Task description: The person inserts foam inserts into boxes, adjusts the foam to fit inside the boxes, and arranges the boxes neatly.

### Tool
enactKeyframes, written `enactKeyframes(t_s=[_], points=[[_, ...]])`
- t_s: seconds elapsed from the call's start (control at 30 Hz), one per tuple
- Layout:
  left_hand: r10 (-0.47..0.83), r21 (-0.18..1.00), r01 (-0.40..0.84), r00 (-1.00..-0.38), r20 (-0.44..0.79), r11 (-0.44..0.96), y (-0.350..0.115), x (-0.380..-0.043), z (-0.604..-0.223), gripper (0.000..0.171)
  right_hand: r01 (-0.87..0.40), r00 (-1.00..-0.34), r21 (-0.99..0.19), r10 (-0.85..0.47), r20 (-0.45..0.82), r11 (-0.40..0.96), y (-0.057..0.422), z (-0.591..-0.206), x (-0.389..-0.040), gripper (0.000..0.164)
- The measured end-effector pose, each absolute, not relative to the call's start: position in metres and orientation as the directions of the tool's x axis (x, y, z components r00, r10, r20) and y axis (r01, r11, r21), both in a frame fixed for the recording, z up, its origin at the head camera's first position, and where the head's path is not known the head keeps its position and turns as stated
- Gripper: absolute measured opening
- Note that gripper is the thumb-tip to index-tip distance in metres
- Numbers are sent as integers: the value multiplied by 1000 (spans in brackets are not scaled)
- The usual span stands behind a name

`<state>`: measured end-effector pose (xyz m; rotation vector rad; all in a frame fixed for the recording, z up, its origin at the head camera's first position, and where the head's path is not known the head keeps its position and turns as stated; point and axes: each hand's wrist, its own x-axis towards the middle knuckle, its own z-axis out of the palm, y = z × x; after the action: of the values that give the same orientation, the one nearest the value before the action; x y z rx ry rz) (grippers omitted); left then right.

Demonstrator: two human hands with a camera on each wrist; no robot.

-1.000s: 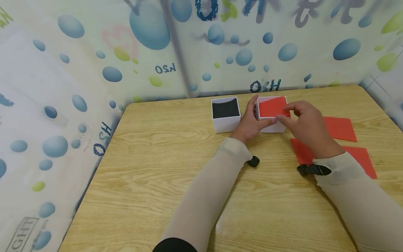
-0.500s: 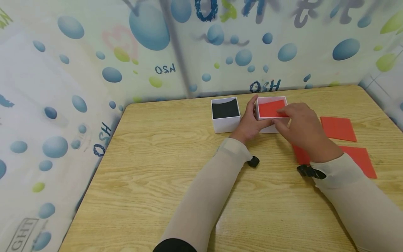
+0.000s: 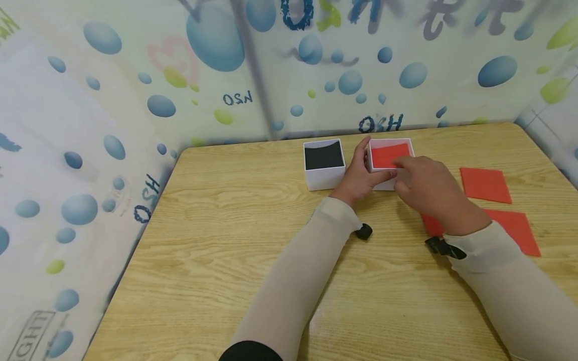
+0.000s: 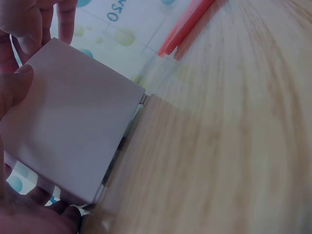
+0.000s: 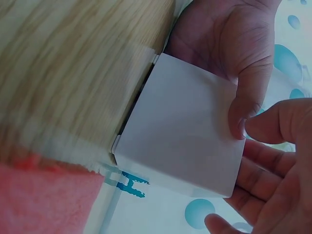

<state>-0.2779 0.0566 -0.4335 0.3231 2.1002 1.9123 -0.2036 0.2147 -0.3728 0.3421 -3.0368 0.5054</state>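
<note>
A white open-topped box (image 3: 385, 185) stands near the back of the table, with a red foam sheet (image 3: 386, 155) inside it below the rim. My left hand (image 3: 354, 181) grips this box from its left side, thumb across the front wall. My right hand (image 3: 431, 189) reaches over the front right rim, its fingertips on the red sheet. In the right wrist view, the right thumb (image 5: 273, 124) is right by the left thumb, close to the box's upper edge. Both wrist views show the box's plain front wall (image 4: 73, 122), which hides its contents.
Left of the hands, a second white box (image 3: 325, 179) holds a black sheet (image 3: 323, 156). Flat red sheets (image 3: 485, 185) lie on the wooden table (image 3: 203, 250) at the right, partly under the right forearm. A printed wall covering (image 3: 271, 75) rises behind the table's back edge.
The red sheet's raised right side has gone down into the box. My right hand has let go of its edge and moved slightly left and downward. The left hand stays put.
</note>
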Motion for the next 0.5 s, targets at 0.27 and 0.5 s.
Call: enactKeyframes(t_s=[0.27, 0.5], points=[[344, 991, -32, -936, -75, 128, 56, -277, -433, 104, -228, -973, -346, -228, 41, 910, 212, -373, -205, 59], [338, 991, -31, -938, -74, 129, 56, -278, -433, 104, -249, -967, -321, -256, 20, 914, 213, -375, -204, 64]])
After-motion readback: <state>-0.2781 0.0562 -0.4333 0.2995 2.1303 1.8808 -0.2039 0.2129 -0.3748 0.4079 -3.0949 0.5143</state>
